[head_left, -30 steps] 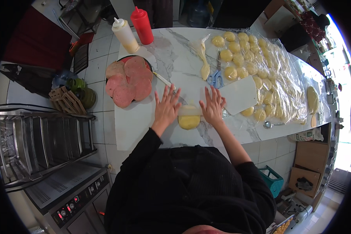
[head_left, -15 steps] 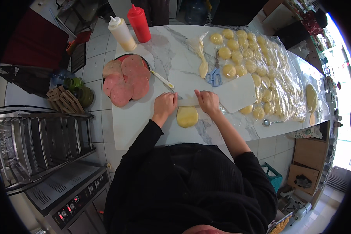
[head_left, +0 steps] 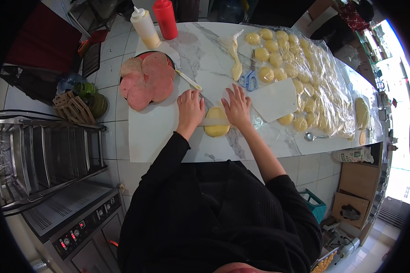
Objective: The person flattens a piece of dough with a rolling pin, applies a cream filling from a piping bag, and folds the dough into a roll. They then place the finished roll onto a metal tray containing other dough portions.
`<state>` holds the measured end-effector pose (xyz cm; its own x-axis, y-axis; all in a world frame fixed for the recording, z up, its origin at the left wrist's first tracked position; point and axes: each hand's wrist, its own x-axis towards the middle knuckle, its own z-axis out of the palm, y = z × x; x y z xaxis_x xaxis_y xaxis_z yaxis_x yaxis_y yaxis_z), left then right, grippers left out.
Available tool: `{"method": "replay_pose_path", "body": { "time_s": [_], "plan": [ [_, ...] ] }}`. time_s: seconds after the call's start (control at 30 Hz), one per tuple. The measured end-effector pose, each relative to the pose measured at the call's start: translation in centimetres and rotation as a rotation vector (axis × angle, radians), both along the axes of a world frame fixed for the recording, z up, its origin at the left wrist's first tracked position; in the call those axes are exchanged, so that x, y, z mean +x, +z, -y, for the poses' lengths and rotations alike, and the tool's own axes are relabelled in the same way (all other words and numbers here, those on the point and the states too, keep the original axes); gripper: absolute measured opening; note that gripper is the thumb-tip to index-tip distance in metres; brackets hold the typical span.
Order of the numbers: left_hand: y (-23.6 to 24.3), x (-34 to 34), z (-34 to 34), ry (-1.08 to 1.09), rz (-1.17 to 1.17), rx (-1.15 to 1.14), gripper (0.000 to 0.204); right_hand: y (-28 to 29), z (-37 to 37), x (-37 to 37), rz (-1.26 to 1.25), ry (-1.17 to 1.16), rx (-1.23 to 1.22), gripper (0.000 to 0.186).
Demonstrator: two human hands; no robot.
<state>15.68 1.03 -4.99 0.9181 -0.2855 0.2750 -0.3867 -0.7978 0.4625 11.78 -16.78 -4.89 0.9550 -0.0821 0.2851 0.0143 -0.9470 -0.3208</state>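
Note:
A flattened oval of yellow dough [head_left: 217, 131] lies on the marble table near its front edge. Across it runs a pale rolling pin [head_left: 214, 122], its two ends covered by my palms. My left hand [head_left: 190, 110] presses on the pin's left end, fingers stretched forward and flat. On the right end rests my right hand [head_left: 238, 108], its fingers spread. Just beyond my left fingers is a small knife with a pale yellow-white handle [head_left: 189, 80]. Blue-handled scissors [head_left: 248, 81] and a white cutting board [head_left: 275, 100] are beside my right hand.
Many dough balls [head_left: 275, 59] sit under clear plastic film on the right. A plate of pink meat slices [head_left: 150, 82] stands left, behind it a white squeeze bottle [head_left: 145, 28] and a red one [head_left: 165, 19]. A piping bag [head_left: 236, 59] and a metal spoon [head_left: 315, 136] lie farther out.
The pin has moved toward me, from the dough's far edge onto its middle. My fingers have gone from curled to stretched out, and the dough looks longer.

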Motion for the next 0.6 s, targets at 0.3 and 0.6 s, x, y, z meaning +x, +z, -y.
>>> {"method": "replay_pose_path", "body": {
  "time_s": [0.3,0.6],
  "plan": [
    [0.4,-12.5,-2.3,-0.154,-0.093,0.242,0.057,0.7,-1.8,-13.4,-0.232,0.058,-0.102,0.054],
    [-1.0,-15.2,-6.6,-0.428,0.016,0.07,0.034,3.4,1.5,-9.5,-0.303,0.181,0.588,0.048]
  ]
}}
